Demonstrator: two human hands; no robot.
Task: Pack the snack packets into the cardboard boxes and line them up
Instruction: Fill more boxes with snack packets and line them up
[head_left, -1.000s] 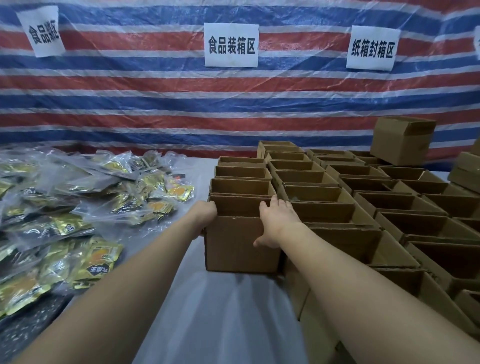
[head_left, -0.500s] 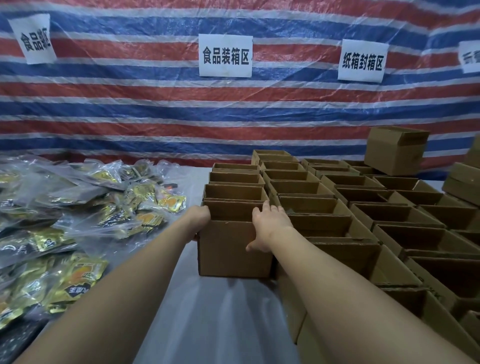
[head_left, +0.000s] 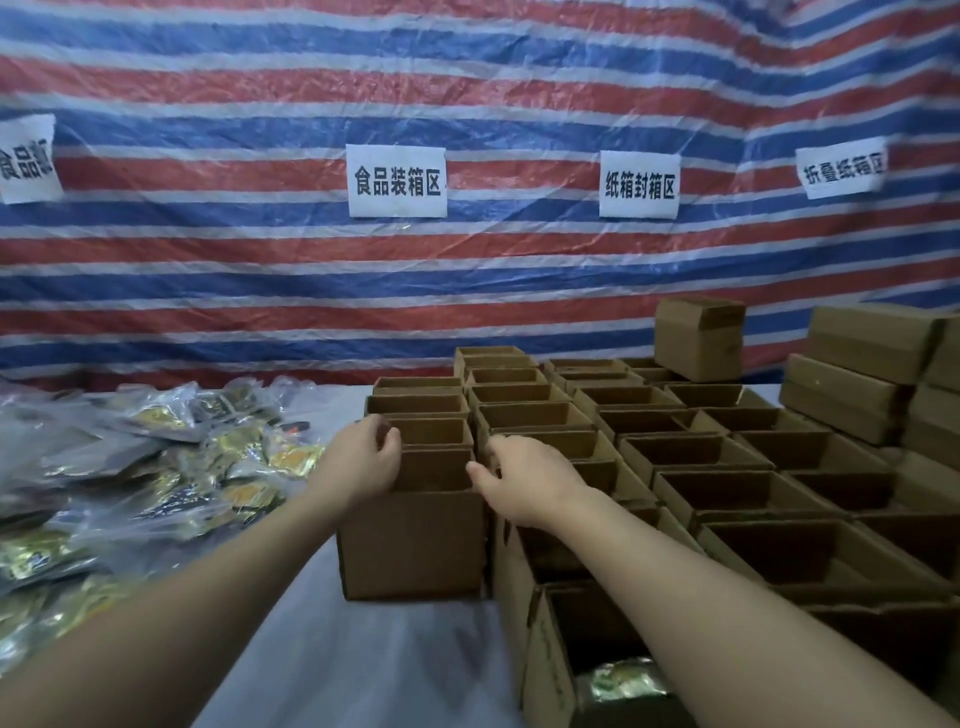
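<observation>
Both hands have come off the sides of the near cardboard box (head_left: 413, 540), which they clasped a second ago, and now hover at its top rim; the view has also tipped upward, so more striped tarp (head_left: 467, 78) fills the upper frame. At centre frame the left hand (head_left: 363, 460) has its fingers loosely curled, apparently over the box's left top edge, though whether they actually pinch the cardboard cannot be told. Just right of centre, the right hand (head_left: 524, 480) is relaxed and part-spread, holding nothing, its thumb near the box's right top corner.

That box stands at the front of the leftmost column of open boxes (head_left: 691, 467), which cover the right half of the tabletop (head_left: 332, 649). Snack packets (head_left: 156, 467) lie heaped at the left of the frame, well apart from the hands; one packed box (head_left: 613, 675) at the lower right shows a gold packet inside.

Judging from this, the box is light and looks empty, so a careless brush by either hand could skew it out of its column or tip it against its neighbours. A raised flap could fold inward and block packets. Slippery packets may also slide off the heap when grabbed.
</observation>
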